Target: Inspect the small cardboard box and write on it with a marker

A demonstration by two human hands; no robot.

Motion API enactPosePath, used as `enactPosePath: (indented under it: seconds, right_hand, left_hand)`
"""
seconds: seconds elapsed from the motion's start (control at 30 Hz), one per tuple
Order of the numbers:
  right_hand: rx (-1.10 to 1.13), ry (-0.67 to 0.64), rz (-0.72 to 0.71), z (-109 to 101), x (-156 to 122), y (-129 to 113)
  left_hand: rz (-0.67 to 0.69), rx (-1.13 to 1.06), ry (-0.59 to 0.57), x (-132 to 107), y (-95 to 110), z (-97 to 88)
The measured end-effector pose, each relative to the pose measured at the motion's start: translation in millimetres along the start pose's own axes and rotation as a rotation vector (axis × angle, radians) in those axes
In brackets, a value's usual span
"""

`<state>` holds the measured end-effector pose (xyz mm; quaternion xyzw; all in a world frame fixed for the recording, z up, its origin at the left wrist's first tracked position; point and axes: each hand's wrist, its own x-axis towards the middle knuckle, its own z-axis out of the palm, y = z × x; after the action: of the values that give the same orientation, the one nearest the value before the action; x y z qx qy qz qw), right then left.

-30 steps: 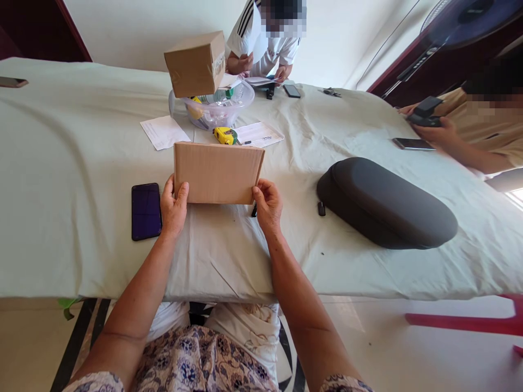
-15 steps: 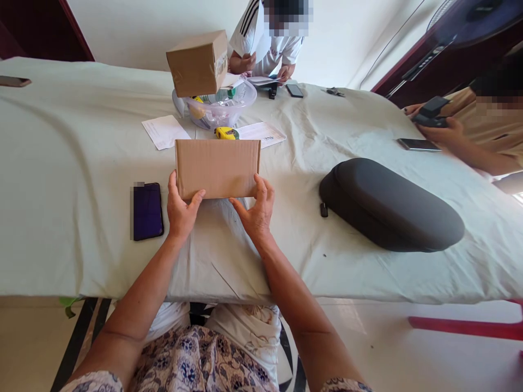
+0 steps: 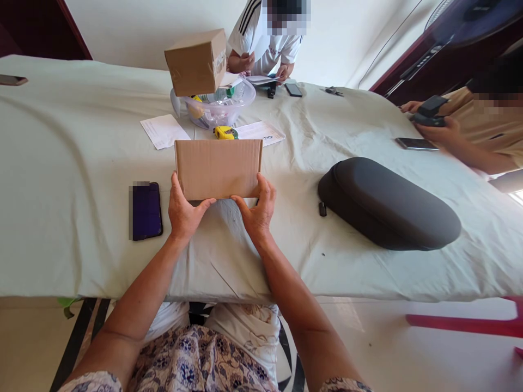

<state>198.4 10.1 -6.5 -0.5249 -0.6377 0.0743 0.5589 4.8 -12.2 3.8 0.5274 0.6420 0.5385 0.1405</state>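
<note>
Between my two hands is a flat brown cardboard box (image 3: 218, 169), its broad side turned toward me. My left hand (image 3: 183, 212) grips its lower left corner, with the thumb along the bottom edge. On the other side my right hand (image 3: 257, 209) holds the lower right corner, its thumb also at the bottom edge. Most fingers are hidden behind the box or along its sides. Just beyond the box lie a yellow tape measure (image 3: 225, 133) and a white printed paper (image 3: 261, 132). A dark phone (image 3: 147, 211) lies left of my left hand.
A larger carton (image 3: 194, 62) rests on a clear plastic basin (image 3: 212, 114) holding bottles. Another paper (image 3: 164, 130) lies nearby. To the right are a dark hard case (image 3: 392, 204) and a small black object (image 3: 322, 209). Two people sit across the table, one holding papers, one a dark device.
My left thumb has slid down and right, from the box's face to its bottom edge. The box stays in nearly the same place, held by both hands.
</note>
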Motion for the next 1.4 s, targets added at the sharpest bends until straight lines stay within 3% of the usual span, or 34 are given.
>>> enactPosePath:
  seconds: [0.2,0.5,0.8,1.1,1.4]
  right_hand:
    - [0.251,0.065,0.184,-6,8,9]
    - [0.269,0.062,0.133,-14,12,5]
    - [0.325,0.057,0.209,-12,13,6]
    - [0.374,-0.065,0.081,-14,10,8]
    - [0.449,-0.196,-0.152,-13,10,18]
  left_hand:
    - [-0.085,-0.108,0.016,9,-4,-7.4]
    - [0.011,-0.109,0.091,14,-13,-9.0]
    - [-0.031,-0.084,0.131,18,-15,-12.2]
    - [-0.035,-0.205,0.257,24,-10,-16.2]
    - [-0.046,-0.328,0.350,31,-11,-19.3]
